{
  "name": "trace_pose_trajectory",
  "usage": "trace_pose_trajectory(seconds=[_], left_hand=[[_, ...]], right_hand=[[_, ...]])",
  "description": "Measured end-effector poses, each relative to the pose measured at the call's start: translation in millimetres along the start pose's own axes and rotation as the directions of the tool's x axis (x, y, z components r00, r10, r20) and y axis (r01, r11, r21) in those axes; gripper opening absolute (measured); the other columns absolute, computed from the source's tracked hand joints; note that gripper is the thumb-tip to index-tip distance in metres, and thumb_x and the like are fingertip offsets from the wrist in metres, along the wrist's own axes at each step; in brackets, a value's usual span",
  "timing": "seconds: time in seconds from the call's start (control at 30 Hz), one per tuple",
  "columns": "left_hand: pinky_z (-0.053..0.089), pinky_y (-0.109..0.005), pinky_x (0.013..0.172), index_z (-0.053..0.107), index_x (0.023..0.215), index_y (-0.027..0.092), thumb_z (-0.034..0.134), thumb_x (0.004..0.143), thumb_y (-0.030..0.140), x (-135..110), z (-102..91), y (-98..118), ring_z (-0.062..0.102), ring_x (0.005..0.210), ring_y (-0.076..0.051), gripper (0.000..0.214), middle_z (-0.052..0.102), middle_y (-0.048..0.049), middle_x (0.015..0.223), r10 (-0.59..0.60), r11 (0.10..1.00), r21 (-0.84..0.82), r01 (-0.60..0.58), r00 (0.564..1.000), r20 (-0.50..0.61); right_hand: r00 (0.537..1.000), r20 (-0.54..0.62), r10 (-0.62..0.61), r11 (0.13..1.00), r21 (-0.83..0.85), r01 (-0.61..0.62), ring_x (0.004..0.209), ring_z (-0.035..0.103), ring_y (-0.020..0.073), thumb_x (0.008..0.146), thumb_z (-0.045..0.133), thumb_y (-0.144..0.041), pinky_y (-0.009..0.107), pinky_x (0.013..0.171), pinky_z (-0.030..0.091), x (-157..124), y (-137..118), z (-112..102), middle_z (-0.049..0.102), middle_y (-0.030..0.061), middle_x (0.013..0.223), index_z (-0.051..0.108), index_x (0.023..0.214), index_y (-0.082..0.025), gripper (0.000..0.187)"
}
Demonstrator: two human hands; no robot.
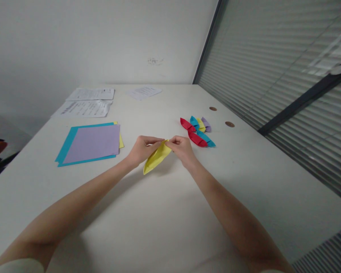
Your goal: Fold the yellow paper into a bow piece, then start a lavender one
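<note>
A folded yellow paper piece (156, 158), long and pointed like a boat, is held just above the white table (170, 212). My left hand (142, 149) pinches its upper edge from the left, and my right hand (182, 147) pinches the same top end from the right. Both hands are closed on the paper, fingertips nearly meeting. The lower tip of the paper points toward me.
Several finished folded paper pieces (198, 131) in red, blue, yellow and purple lie to the right of my hands. A stack of purple, blue and yellow sheets (91, 144) lies to the left. Printed papers (86, 104) rest farther back. Window blinds (287, 76) line the right side.
</note>
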State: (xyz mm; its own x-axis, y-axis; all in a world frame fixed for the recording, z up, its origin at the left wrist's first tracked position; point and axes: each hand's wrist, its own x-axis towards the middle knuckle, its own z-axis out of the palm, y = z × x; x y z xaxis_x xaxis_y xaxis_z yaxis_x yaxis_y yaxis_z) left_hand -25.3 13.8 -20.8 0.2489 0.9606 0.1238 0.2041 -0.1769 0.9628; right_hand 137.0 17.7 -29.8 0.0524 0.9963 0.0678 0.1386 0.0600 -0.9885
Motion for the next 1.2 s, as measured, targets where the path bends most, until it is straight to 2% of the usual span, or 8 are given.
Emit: trace_pose_trajectory(seconds=[0.17,0.27,0.4,0.5,0.63,1.0,1.1,1.2], left_hand=[[0.056,-0.036,0.082,0.071,0.106,0.014,0.062,0.083,0.043,2.0,0.7,-1.2,0.069,0.094,-0.024,0.039,0.074,-0.0111,0.103,0.023,1.000,0.011,-0.023,1.000,0.008],[0.057,-0.034,0.080,0.056,0.123,0.017,0.064,0.082,0.048,4.7,-5.6,-4.2,0.066,0.104,-0.024,0.052,0.059,-0.0147,0.129,0.165,0.986,0.014,-0.164,0.986,-0.033],[0.055,-0.034,0.087,0.046,0.123,0.023,0.075,0.074,0.042,4.9,-14.0,-15.0,0.061,0.111,-0.023,0.060,0.046,-0.0146,0.137,0.435,0.885,0.148,-0.441,0.898,0.068],[0.057,-0.034,0.085,0.051,0.112,0.021,0.073,0.079,0.037,0.2,-15.6,-26.1,0.060,0.111,-0.021,0.043,0.047,-0.0135,0.133,0.504,0.826,0.209,-0.524,0.852,0.145],[0.060,-0.033,0.084,0.061,0.098,0.018,0.060,0.089,0.032,-9.3,-17.4,-38.0,0.063,0.101,-0.016,0.017,0.053,-0.0115,0.121,0.511,0.816,0.220,-0.534,0.845,0.155],[0.056,-0.029,0.077,0.065,0.088,0.017,0.060,0.089,0.028,-14.1,-26.5,-55.8,0.064,0.090,-0.016,0.012,0.065,-0.0107,0.100,0.580,0.743,0.364,-0.562,0.812,0.069],[0.054,-0.031,0.079,0.066,0.089,0.017,0.058,0.090,0.030,-13.4,-28.5,-61.9,0.064,0.087,-0.016,0.015,0.067,-0.0102,0.095,0.552,0.747,0.372,-0.551,0.826,0.113],[0.055,-0.030,0.077,0.066,0.091,0.016,0.057,0.090,0.031,-13.0,-30.0,-65.9,0.065,0.087,-0.017,0.017,0.068,-0.0104,0.093,0.512,0.779,0.356,-0.516,0.852,0.113]], right_hand=[[0.993,-0.102,-0.057,0.998,-0.016,0.056,0.053,0.051,0.0101,0.063,0.064,-0.029,0.022,0.050,0.039,4.5,6.6,-0.3,0.058,-0.0031,0.056,0.059,0.059,-0.017,0.014],[0.965,-0.253,-0.068,0.997,0.022,0.076,0.051,0.051,0.0091,0.067,0.063,-0.033,0.022,0.047,0.040,11.7,12.6,-7.6,0.061,-0.0018,0.064,0.060,0.068,-0.017,0.016],[0.919,-0.394,-0.026,0.977,0.183,0.106,0.047,0.052,0.0076,0.069,0.065,-0.036,0.022,0.045,0.044,20.8,21.2,-18.7,0.061,-0.0010,0.069,0.056,0.073,-0.018,0.021],[0.909,-0.417,0.013,0.956,0.270,0.111,0.051,0.057,0.0087,0.068,0.068,-0.038,0.023,0.049,0.051,21.7,25.1,-22.8,0.062,-0.0003,0.072,0.052,0.073,-0.018,0.025],[0.928,-0.369,0.049,0.954,0.293,0.066,0.059,0.062,0.0108,0.067,0.071,-0.041,0.026,0.056,0.058,12.1,31.8,-20.2,0.062,-0.0005,0.072,0.051,0.069,-0.019,0.030],[0.962,-0.156,0.223,0.945,0.276,-0.174,0.054,0.063,0.0118,0.062,0.078,-0.032,0.028,0.055,0.060,-16.6,54.1,-18.9,0.061,-0.0023,0.063,0.054,0.065,-0.017,0.029],[0.969,-0.034,0.246,0.956,0.172,-0.237,0.055,0.064,0.0137,0.064,0.078,-0.035,0.029,0.053,0.060,-17.7,54.5,-30.4,0.063,-0.0001,0.064,0.058,0.076,-0.016,0.030],[0.993,0.055,0.105,0.993,0.046,-0.107,0.066,0.067,0.0153,0.069,0.075,-0.038,0.031,0.059,0.061,-21.6,54.7,-45.3,0.065,0.0018,0.080,0.057,0.104,-0.018,0.044]])
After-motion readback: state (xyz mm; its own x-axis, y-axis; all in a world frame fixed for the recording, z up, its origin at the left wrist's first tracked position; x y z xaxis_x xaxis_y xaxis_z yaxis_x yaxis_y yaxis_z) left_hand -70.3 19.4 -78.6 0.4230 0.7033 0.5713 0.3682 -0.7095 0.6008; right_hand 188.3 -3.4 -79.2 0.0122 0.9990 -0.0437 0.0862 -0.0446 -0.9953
